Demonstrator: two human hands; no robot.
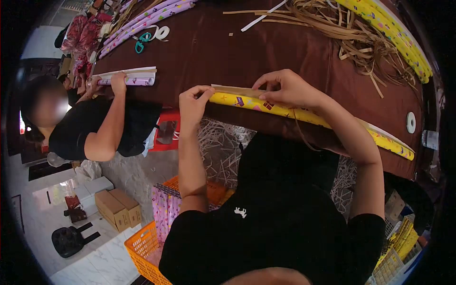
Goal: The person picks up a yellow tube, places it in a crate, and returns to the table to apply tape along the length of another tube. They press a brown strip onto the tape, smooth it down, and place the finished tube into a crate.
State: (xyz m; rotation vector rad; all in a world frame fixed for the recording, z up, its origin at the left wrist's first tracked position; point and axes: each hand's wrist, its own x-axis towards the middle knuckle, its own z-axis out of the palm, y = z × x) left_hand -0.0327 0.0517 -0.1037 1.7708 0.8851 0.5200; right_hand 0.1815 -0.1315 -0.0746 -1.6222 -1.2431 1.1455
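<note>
- My left hand (pixel 194 103): fingers curled, thumb and fingertips pinched on the near end of the one yellow roll (pixel 285 112) at the table edge.
- My right hand (pixel 285 89): fingers spread and pressed flat on the one tan paper strip (pixel 236 90) that lies along the top of that roll; whether it pinches the strip, I cannot tell.
- Yellow roll: long, thin, cylindrical, glossy printed wrap with small coloured figures; it runs from my left hand toward 4 o'clock along the edge of the table (pixel 266 52).
- Table: one, covered in dark brown cloth.
- Loose strips (pixel 351 33): one tangled heap, tan, flat and narrow, at 1 o'clock of my right hand; count not readable.
- More yellow rolls (pixel 403 42): a bundle at 2 o'clock; exact count unclear.
- Lilac rolls (pixel 147 19): a bundle at 11 o'clock, beside one pair of teal-handled scissors (pixel 140 43).
- Tape ring (pixel 411 122): one, white, round, at 3 o'clock.
- Another person's hand (pixel 118 78): at 9 o'clock, resting on one lilac roll (pixel 135 80).
- Orange basket (pixel 142 247): one, plastic lattice, on the floor at 7 o'clock.
</note>
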